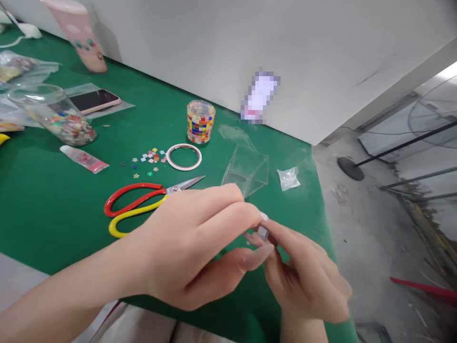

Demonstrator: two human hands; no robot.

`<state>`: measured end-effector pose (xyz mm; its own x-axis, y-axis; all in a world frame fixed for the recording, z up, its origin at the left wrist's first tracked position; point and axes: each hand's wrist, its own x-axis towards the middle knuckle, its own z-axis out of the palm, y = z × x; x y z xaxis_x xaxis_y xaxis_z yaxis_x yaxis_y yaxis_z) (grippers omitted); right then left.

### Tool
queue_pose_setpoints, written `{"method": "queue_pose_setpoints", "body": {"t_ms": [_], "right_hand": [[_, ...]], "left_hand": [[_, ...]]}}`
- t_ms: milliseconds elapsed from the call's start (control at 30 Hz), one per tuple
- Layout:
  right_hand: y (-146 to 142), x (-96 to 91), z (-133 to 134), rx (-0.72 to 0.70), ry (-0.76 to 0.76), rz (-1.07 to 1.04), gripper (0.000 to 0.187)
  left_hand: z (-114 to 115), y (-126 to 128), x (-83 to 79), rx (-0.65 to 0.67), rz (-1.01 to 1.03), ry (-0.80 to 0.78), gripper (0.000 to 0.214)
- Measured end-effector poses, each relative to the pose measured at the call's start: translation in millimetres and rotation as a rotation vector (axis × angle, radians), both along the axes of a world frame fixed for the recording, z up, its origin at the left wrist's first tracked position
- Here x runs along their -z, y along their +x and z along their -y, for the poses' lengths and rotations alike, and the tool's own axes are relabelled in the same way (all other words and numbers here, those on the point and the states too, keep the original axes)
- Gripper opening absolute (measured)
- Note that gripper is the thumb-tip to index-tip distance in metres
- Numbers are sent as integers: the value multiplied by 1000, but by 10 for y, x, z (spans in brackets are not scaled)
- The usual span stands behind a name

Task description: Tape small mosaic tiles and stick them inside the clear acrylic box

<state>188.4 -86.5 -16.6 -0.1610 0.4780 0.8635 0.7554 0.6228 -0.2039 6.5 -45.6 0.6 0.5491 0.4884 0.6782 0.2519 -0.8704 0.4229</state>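
- Between the fingertips, right of centre: a small grey-and-white square piece [263,232], raised above the green table [143,131].
- Around it: left hand [203,238] reaching across, index finger and thumb bent to a narrow gap; right hand [307,276] meeting it from the other side, fingers curled, tips close beside the left ones. Cannot fairly tell, with knuckles in the way and some blur, which hand bears the piece, or whether both do.
- By the look of the pose, at a stage of close fingertip work on one small piece. Calling next, in judgement, for a light, steady pinch from one hand and free fingertips on the other, with care against dropping.
- Just beyond the left knuckles: scissors [167,191] with red and yellow handles, partly covered; also a clear box [250,169], its near end hidden by the fingers.
- Farther out: a ring of tape [171,163], loose chips [156,156] just beside it, a glass jar [201,126] banded with coloured squares, and a small clear packet [289,178] right of the box.
- Off to the left: a pink-and-white tube [84,159], a clear cup [71,126] with chips inside, and a phone [94,100] lying on clear plastic.
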Motion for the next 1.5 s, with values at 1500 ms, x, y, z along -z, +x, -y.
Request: {"method": "queue_pose_setpoints", "body": {"t_ms": [1500], "right_hand": [[88, 28, -41, -245, -193, 138, 11]], "left_hand": [[-30, -125, -88, 36, -397, -85, 21]]}}
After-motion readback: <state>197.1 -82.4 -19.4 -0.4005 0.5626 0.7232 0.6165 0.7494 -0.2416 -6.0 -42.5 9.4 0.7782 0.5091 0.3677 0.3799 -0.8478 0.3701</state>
